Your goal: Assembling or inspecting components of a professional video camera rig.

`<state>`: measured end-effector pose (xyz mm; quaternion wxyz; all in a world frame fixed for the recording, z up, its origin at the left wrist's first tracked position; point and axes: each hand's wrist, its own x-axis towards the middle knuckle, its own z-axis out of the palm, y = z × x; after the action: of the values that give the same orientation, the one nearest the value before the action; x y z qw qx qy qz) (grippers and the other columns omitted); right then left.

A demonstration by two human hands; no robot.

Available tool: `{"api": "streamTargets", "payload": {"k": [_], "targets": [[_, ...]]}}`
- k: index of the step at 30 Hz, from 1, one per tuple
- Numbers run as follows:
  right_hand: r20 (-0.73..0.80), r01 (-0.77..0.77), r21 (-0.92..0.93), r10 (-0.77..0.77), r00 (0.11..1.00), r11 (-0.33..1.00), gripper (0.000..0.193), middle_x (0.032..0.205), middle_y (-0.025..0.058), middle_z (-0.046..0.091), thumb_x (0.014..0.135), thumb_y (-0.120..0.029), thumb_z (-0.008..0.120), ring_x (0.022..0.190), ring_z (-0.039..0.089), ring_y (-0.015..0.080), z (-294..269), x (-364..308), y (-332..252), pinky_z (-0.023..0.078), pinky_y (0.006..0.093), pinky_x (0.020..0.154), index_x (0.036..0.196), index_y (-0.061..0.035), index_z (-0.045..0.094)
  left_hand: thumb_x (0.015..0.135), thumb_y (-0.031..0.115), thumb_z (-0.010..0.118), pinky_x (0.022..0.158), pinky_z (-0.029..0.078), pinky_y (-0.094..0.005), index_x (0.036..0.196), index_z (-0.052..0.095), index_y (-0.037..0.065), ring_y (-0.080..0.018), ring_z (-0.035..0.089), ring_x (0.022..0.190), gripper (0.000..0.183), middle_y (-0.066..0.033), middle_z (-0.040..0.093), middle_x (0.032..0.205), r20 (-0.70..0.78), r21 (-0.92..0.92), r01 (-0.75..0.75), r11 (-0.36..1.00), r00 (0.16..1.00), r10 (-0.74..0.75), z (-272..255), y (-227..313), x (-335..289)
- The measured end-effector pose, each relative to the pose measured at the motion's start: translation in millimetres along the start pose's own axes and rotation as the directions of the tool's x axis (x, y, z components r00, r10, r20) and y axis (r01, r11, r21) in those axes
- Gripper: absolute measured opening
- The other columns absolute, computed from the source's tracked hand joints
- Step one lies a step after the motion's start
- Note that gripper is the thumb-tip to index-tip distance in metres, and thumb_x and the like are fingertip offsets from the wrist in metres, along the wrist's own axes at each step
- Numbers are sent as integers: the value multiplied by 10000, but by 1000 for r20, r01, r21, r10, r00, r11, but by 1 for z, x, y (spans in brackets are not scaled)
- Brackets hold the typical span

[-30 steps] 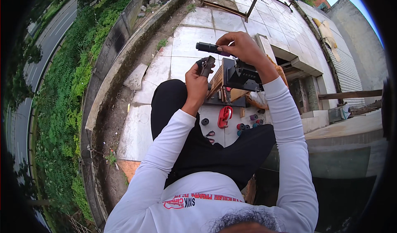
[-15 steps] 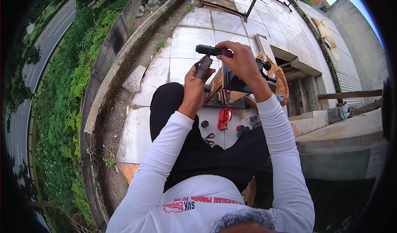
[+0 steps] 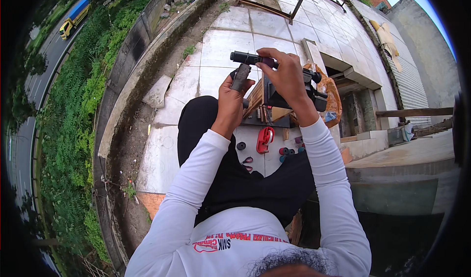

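Observation:
My left hand (image 3: pixel 226 102) is raised over my lap, its fingers wrapped round a dark grey, rough-surfaced stick-like piece (image 3: pixel 240 79) that points up and away. At its far end, a black tube with a purple section (image 3: pixel 244 57) lies crosswise. My right hand (image 3: pixel 289 78) pinches that tube by its purple end between thumb and fingers. The two pieces meet or overlap in view; whether they touch, I cannot tell. On the tiles below are a red tape dispenser (image 3: pixel 265 140), scissors (image 3: pixel 247 164), a black roll (image 3: pixel 241 146) and several coloured spools (image 3: pixel 284 151).
Past my right hand stand a wooden box with black equipment (image 3: pixel 274 94) and an orange plastic bag (image 3: pixel 335 100). A low concrete wall (image 3: pixel 128 88) runs along the left, with bushes and a road beyond. Metal-legged frames (image 3: pixel 293 13) stand at the far end.
Both hands keep their holds. The grey piece stands slightly more upright beneath the tube, and the view has shifted slightly. A yellow truck with a blue load has appeared on the road.

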<state>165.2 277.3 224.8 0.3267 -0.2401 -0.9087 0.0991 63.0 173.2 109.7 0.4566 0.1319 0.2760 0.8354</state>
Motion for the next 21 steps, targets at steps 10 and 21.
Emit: {"api": "streamTargets", "payload": {"k": [10, 21], "targets": [[0, -98, 87, 98, 995, 991, 143, 1091, -8, 818, 891, -176, 838, 987, 743, 175, 2, -9, -1, 417, 370, 962, 1028, -138, 821, 1058, 60, 654, 964, 584, -297, 1276, 695, 38, -135, 728, 958, 223, -32, 725, 1068, -15, -25, 3, 1000, 1000, -3, -1, -1, 2], [-150, 28, -13, -29, 988, 1000, 126, 1067, 4, 816, 887, -171, 826, 967, 745, 169, 14, -15, 1, 400, 370, 904, 1005, -131, 809, 1049, 19, 634, 997, 587, -318, 1282, 688, 31, -149, 731, 970, 239, -53, 726, 1111, -22, -21, 5, 1000, 1000, -5, -2, -2, 4]]}}
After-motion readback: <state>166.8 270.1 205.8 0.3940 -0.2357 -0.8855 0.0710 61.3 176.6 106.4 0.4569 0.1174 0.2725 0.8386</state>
